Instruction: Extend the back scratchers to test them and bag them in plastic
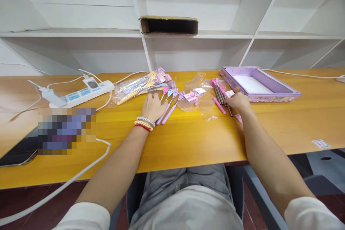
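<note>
My left hand (154, 107), with bracelets at the wrist, rests palm down over a row of small hand-shaped scratchers (175, 106) with pink, blue and purple heads; its fingertips are hidden. My right hand (238, 102) is at a bunch of pink-headed scratchers with metal rods (219, 92), beside a white label; what its fingers hold is hard to make out. A loose pink handle (219, 105) lies just left of it. Between the hands are clear wrappers with pink tags (190, 96). Bagged yellow and blue scratchers (140, 86) lie behind my left hand.
A purple open box (269, 97) stands at the back right of the table (188, 143). At the left are a white power strip (83, 94), cables and a dark phone or tablet (21, 147). A cardboard box (169, 25) sits on the shelf.
</note>
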{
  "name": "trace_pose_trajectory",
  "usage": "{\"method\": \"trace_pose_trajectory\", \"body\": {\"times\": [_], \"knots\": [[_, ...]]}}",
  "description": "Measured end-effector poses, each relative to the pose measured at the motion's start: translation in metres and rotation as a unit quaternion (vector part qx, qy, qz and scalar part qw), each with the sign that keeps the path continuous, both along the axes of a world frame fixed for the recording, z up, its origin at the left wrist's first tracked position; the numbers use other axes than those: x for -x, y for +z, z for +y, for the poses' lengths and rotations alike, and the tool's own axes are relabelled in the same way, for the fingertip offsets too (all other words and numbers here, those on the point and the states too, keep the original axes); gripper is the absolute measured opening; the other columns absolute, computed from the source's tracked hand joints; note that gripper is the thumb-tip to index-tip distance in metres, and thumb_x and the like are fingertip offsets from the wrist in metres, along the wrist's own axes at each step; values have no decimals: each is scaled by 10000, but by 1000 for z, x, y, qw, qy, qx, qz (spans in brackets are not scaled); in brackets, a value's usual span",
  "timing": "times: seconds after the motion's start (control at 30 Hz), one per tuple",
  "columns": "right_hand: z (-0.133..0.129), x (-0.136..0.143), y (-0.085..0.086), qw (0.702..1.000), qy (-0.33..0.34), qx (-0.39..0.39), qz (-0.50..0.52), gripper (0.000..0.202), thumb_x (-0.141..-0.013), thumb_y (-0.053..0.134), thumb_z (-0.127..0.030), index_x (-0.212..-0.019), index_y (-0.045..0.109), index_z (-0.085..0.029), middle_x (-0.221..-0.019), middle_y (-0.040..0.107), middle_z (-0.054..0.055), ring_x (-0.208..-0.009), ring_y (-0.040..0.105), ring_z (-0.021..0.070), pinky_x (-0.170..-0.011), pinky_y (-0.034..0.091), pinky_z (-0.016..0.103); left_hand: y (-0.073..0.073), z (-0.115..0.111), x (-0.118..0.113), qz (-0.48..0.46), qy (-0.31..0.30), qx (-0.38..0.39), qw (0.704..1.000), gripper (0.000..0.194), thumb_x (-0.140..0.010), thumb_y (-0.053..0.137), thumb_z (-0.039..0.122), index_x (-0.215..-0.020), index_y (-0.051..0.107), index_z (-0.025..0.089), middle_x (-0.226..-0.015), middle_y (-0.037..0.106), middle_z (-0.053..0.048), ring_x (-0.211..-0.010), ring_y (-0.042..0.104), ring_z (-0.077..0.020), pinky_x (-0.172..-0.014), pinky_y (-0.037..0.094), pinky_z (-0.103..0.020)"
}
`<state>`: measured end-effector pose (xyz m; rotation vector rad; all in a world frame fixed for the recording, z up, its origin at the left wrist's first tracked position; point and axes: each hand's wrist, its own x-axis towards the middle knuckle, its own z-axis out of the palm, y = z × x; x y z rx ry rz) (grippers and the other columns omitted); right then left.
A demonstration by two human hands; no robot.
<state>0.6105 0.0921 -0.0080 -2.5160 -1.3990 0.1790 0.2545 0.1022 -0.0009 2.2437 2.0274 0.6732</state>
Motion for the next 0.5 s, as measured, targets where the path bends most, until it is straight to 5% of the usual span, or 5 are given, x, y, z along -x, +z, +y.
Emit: {"method": "trace_pose_trajectory", "body": {"times": [0.23,0.5], "knots": [[3,0,1,999,12,42,22,348,-667,586,-327,-892,681,-79,-849,678,200,-830,651,286,-640,455,308,-5,3,1,-2,-17,20,1000,419,-815,439,460,-1036,561,126,-1040,531,-165,-1037,540,-318,-907,427,-428],[-2,16,6,993,49,-61,90,289,-702,552,-336,-868,635,-114,-807,667,148,-729,610,229,-617,428,288,-3,2,-1,-28,-13,16,999,455,-803,468,457,-1104,542,125,-1098,510,-160,-1090,509,-306,-957,398,-415]]}}
